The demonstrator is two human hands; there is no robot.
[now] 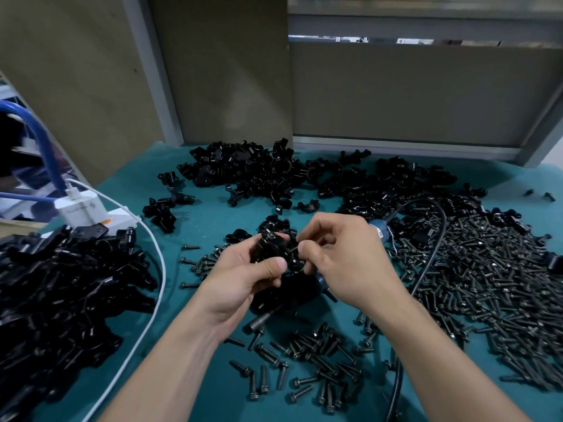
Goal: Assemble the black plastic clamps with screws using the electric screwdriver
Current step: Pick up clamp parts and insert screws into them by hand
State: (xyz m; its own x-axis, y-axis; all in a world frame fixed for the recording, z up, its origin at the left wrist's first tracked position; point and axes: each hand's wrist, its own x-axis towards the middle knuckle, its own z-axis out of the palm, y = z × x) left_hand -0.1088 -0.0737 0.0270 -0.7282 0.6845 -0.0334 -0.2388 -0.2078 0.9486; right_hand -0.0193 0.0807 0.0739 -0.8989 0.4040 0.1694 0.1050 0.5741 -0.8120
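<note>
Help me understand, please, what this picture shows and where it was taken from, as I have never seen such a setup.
There is no machine here: a person works with two bare hands. The single picture comes from a wide-angle camera worn on the person's head, looking forward and down. The left hand grips a black plastic clamp. The right hand pinches what looks like a small dark metal screw against it. Below the hands, on the teal table mat, lies the electric screwdriver with its blue end and black cable, partly hidden. A heap of dark screws spreads to the right. Loose black clamp parts lie at the far side, and another black pile sits on the left beside a white plug adapter.
</note>
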